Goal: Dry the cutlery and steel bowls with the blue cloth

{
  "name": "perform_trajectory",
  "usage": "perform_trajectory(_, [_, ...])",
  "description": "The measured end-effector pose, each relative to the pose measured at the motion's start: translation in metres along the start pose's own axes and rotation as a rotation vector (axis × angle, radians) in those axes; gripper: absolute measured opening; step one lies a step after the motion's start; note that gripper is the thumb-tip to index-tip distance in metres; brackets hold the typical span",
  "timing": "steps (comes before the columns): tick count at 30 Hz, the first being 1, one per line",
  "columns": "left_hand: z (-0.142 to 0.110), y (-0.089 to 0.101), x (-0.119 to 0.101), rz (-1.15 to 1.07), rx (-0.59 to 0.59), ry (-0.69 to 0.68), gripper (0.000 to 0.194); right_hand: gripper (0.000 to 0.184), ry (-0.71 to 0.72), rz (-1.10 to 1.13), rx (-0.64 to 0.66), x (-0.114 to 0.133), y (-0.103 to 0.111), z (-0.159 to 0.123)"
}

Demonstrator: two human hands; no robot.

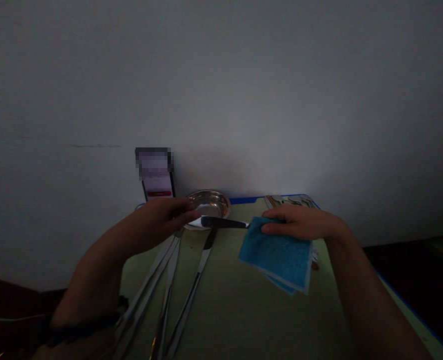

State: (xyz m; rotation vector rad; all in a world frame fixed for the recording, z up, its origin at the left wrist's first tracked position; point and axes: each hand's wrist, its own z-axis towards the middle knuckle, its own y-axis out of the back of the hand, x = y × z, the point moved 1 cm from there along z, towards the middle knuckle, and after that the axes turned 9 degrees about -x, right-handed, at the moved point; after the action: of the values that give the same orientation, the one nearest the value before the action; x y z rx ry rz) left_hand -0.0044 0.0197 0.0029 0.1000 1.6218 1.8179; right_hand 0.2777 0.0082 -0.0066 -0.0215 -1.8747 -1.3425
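Observation:
My left hand (171, 216) is closed, with thumb and fingers pinching the left end of a metal table knife (223, 222). The knife lies nearly level, in front of a shiny steel bowl (224, 202). My right hand (296, 220) grips a folded blue cloth (277, 255), thumb on top, and the knife's right end meets the cloth's upper left corner. Whether the cloth wraps around that end is hidden. Below the bowl, several long table knives (186, 305) lie spread on the table, their far ends near the bowl.
A phone (157, 175) leans against the pale wall (221, 90) behind the table (244, 315). Several shiny utensils (274, 201) lie at the back right, partly behind my right hand. A small object (315, 262) shows beside the cloth. The table has a blue edge (244, 200).

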Motion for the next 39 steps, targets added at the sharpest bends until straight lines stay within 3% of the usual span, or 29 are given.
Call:
perform_trajectory(5, [0.01,-0.017,-0.037,-0.054,0.009,-0.115,0.032,0.028,0.089,0.0,-0.01,0.015,-0.009,0.008])
perform_trajectory(8, [0.014,-0.024,-0.044,-0.062,0.028,-0.135,0.033,0.027,0.147,-0.017,-0.033,0.018,-0.015,0.013])
perform_trajectory(11, [0.015,-0.019,-0.035,-0.092,-0.002,-0.103,0.03,0.029,0.125,0.0,-0.044,0.016,-0.015,0.014])
perform_trajectory(17, [0.006,0.002,0.005,-0.089,-0.134,0.07,0.034,0.033,0.025,-0.024,-0.023,0.004,-0.005,0.001])
perform_trajectory(22, [0.002,0.003,0.019,-0.08,-0.178,0.125,0.036,0.036,-0.044,0.002,-0.064,-0.007,-0.002,-0.005])
perform_trajectory(24, [0.001,0.0,0.017,-0.051,-0.111,0.097,0.036,0.037,-0.031,-0.041,-0.12,-0.008,0.0,-0.006])
perform_trajectory(27, [-0.001,-0.009,0.008,-0.077,0.123,0.037,0.037,0.041,-0.019,-0.122,-0.186,-0.006,0.001,-0.006])
perform_trajectory(30, [-0.002,-0.016,-0.004,-0.18,0.289,-0.008,0.039,0.042,-0.028,-0.125,-0.159,-0.002,0.001,-0.005])
perform_trajectory(34, [0.002,-0.02,-0.013,-0.194,0.295,-0.016,0.041,0.039,-0.015,-0.074,-0.12,0.003,0.0,-0.003])
perform_trajectory(39, [0.005,-0.017,-0.012,-0.062,0.186,-0.069,0.038,0.039,-0.001,-0.068,-0.108,0.008,-0.006,0.006])
